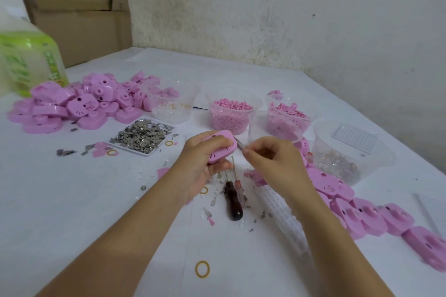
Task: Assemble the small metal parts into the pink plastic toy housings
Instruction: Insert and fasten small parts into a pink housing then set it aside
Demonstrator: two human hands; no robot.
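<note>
My left hand (201,164) grips a pink plastic housing (220,146) above the middle of the table, tilted on its side. My right hand (272,159) pinches a small metal part (240,146) whose tip touches the housing's right edge. A shallow tray of small metal parts (142,136) lies to the left. A heap of pink housings (79,101) fills the far left. Another row of pink housings (362,212) runs along the right.
Clear tubs hold pink pellets (231,113), pink pieces (287,116) and clear beads (337,164). A dark-handled screwdriver (233,200) lies under my hands among scattered bits. A rubber band (202,269) lies near me. A green bottle (26,60) and cardboard boxes (77,7) stand at the back left.
</note>
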